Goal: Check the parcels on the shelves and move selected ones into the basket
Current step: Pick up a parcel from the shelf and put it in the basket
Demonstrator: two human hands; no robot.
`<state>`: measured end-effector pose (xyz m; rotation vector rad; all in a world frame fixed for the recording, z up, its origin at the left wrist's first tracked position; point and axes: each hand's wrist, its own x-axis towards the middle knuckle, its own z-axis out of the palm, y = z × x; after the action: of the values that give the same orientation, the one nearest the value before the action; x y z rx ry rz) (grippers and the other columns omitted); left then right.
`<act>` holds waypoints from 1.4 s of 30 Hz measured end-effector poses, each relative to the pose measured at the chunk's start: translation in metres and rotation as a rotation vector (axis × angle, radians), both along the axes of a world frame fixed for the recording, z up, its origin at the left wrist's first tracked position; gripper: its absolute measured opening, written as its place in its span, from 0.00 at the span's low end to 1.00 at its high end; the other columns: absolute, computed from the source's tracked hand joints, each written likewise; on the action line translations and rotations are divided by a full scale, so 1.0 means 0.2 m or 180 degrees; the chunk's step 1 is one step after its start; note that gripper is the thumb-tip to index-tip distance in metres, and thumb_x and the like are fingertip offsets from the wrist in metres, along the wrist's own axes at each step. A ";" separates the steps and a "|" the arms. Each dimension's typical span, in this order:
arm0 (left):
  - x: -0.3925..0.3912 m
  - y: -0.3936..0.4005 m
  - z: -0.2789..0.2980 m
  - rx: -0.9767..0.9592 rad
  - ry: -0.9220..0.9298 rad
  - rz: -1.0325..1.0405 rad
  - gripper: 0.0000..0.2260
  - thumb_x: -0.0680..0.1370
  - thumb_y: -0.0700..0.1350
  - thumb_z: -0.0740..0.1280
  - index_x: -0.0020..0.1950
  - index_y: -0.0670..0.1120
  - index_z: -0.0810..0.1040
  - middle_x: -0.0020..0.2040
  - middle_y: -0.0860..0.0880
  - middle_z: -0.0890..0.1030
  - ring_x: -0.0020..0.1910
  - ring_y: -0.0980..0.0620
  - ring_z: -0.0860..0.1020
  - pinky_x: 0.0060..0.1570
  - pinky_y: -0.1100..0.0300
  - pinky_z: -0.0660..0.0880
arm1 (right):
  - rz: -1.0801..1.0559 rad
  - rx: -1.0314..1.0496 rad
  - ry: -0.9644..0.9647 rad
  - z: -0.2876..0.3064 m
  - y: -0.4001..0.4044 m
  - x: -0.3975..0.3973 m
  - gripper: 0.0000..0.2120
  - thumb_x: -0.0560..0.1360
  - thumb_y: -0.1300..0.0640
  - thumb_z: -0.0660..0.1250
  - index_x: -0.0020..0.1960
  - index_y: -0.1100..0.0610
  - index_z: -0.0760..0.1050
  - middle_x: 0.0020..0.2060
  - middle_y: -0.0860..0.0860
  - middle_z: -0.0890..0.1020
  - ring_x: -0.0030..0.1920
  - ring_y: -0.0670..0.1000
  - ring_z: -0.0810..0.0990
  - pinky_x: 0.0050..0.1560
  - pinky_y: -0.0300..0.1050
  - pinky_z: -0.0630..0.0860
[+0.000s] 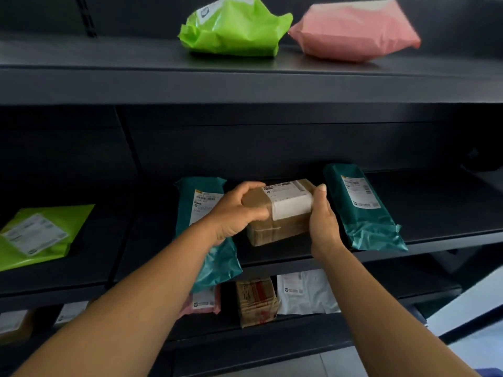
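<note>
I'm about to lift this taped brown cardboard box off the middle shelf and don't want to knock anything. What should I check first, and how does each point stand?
1. Left hand grips the taped brown cardboard box at its left end: ok.
2. Right hand holds its right end, thumb up the side: ok.
3. White shipping label faces up and is uncovered: ok, though its print is too blurred to read.
4. Gap to the right teal plastic mailer: narrow, but apart: ok.
5. Left teal plastic mailer overhangs the shelf edge under the left forearm: not ok.
6. Basket ready to receive: cannot tell, out of view.
</note>
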<state>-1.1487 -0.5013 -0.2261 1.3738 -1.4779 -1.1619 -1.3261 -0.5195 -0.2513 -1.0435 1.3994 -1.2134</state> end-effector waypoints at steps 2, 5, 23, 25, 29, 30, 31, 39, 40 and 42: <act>0.00 0.01 0.00 0.0013 -0.0007 -0.0060 0.30 0.62 0.49 0.70 0.64 0.56 0.73 0.57 0.53 0.79 0.55 0.55 0.78 0.56 0.60 0.74 | -0.0120 0.0017 0.0065 0.01 0.04 -0.01 0.31 0.78 0.33 0.48 0.72 0.48 0.69 0.66 0.48 0.75 0.64 0.50 0.72 0.68 0.49 0.66; -0.01 0.02 0.00 0.0058 0.0013 -0.0167 0.28 0.63 0.50 0.69 0.63 0.56 0.74 0.58 0.51 0.80 0.56 0.53 0.78 0.58 0.58 0.74 | -0.0274 -0.0017 0.0177 0.01 0.10 -0.04 0.29 0.80 0.35 0.48 0.72 0.49 0.70 0.66 0.49 0.74 0.60 0.48 0.71 0.62 0.44 0.65; -0.45 0.20 -0.04 -0.0112 -0.0069 -0.1233 0.29 0.64 0.35 0.72 0.58 0.61 0.73 0.55 0.53 0.75 0.51 0.54 0.75 0.45 0.60 0.76 | -0.1194 -0.0041 -0.0319 -0.08 0.49 -0.42 0.21 0.77 0.35 0.54 0.62 0.44 0.76 0.55 0.49 0.81 0.57 0.51 0.79 0.62 0.57 0.75; -0.58 0.23 -0.07 -0.0123 -0.0104 -0.1372 0.29 0.66 0.33 0.72 0.60 0.59 0.73 0.55 0.53 0.75 0.51 0.55 0.75 0.46 0.59 0.77 | -0.1390 -0.0090 -0.0362 -0.11 0.55 -0.52 0.19 0.79 0.37 0.54 0.61 0.45 0.75 0.54 0.49 0.81 0.56 0.51 0.79 0.61 0.56 0.75; -0.90 0.34 -0.11 -0.0107 -0.0184 -0.1746 0.29 0.68 0.32 0.72 0.64 0.54 0.72 0.56 0.54 0.75 0.48 0.57 0.76 0.48 0.58 0.79 | -0.1820 -0.0027 -0.0480 -0.18 0.71 -0.77 0.26 0.74 0.32 0.57 0.66 0.42 0.68 0.59 0.49 0.78 0.59 0.51 0.77 0.59 0.53 0.76; -1.00 0.37 -0.13 -0.0084 -0.0192 -0.1860 0.29 0.68 0.32 0.72 0.63 0.54 0.72 0.55 0.54 0.75 0.48 0.57 0.76 0.47 0.59 0.79 | -0.1989 0.0069 -0.0520 -0.21 0.75 -0.85 0.33 0.70 0.28 0.58 0.70 0.43 0.65 0.62 0.50 0.76 0.62 0.52 0.76 0.61 0.54 0.75; -1.09 0.41 -0.15 -0.0078 -0.0212 -0.1958 0.28 0.68 0.32 0.72 0.63 0.54 0.72 0.55 0.55 0.75 0.47 0.57 0.76 0.45 0.60 0.79 | -0.2168 0.0172 -0.0577 -0.25 0.79 -0.93 0.40 0.66 0.26 0.59 0.73 0.44 0.62 0.66 0.50 0.74 0.65 0.53 0.74 0.63 0.57 0.74; -1.80 0.79 -0.39 0.0229 -0.0701 -0.2800 0.36 0.69 0.41 0.76 0.73 0.50 0.64 0.58 0.52 0.76 0.51 0.55 0.78 0.45 0.62 0.80 | -0.2600 0.0781 -0.1164 -0.48 1.22 -1.47 0.39 0.62 0.40 0.69 0.69 0.54 0.67 0.55 0.54 0.82 0.52 0.56 0.83 0.50 0.54 0.82; -1.88 0.84 -0.43 0.0363 -0.0716 -0.3034 0.34 0.70 0.40 0.75 0.73 0.50 0.64 0.59 0.51 0.77 0.53 0.54 0.78 0.48 0.63 0.79 | -0.2630 0.0806 -0.1164 -0.51 1.27 -1.52 0.34 0.64 0.44 0.70 0.67 0.55 0.70 0.53 0.54 0.82 0.50 0.56 0.84 0.45 0.53 0.82; -2.00 0.93 -0.50 0.0606 -0.0684 -0.3348 0.27 0.74 0.39 0.71 0.70 0.52 0.68 0.59 0.51 0.79 0.55 0.54 0.79 0.52 0.65 0.78 | -0.2645 0.0861 -0.1199 -0.56 1.38 -1.61 0.28 0.66 0.50 0.72 0.64 0.56 0.72 0.51 0.56 0.83 0.47 0.57 0.84 0.39 0.52 0.82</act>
<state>-1.5479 -0.3148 -0.3261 0.7993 -2.4139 -1.8443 -1.6473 -0.2430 -0.3634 0.0066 1.6744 -1.6261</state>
